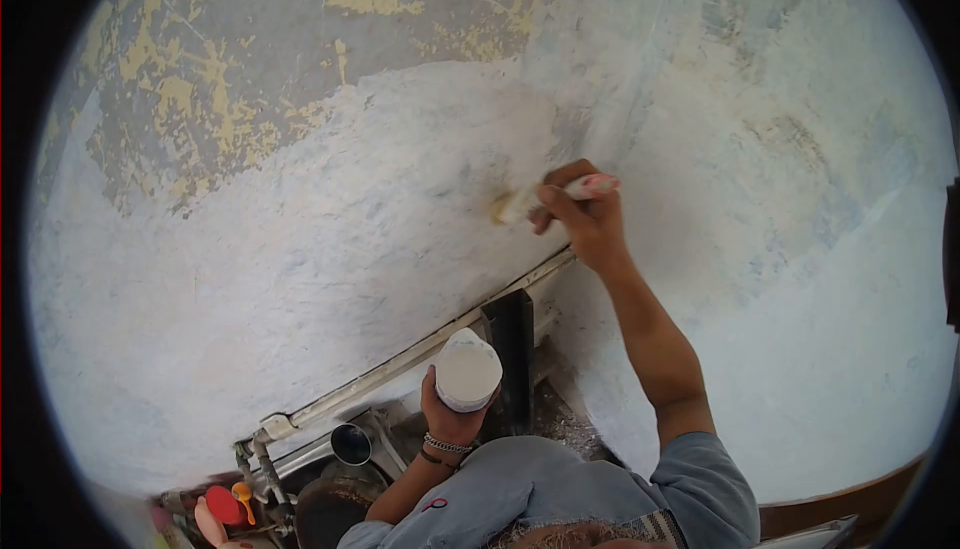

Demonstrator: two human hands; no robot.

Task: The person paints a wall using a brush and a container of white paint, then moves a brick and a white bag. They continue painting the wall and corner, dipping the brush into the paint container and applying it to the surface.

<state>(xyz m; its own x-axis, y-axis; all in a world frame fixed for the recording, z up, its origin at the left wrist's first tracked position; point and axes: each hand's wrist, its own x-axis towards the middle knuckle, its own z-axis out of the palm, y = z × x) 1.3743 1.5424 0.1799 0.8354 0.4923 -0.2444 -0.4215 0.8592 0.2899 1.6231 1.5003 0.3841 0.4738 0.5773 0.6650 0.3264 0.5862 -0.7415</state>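
Observation:
My right hand is raised against the wall, its fingers closed around a paintbrush. The brush has a pale handle with a reddish end, and its blurred bristles point left at a yellowish patch on the white surface. Lower down, my left hand grips a white tub from below and the side. Smooth white paint shows inside the tub's uneven rim.
A pale pipe runs slanting along the wall's foot. Beside the tub stands a dark upright metal post. At lower left are a metal sink with a dark cup, a red round item and an orange spoon.

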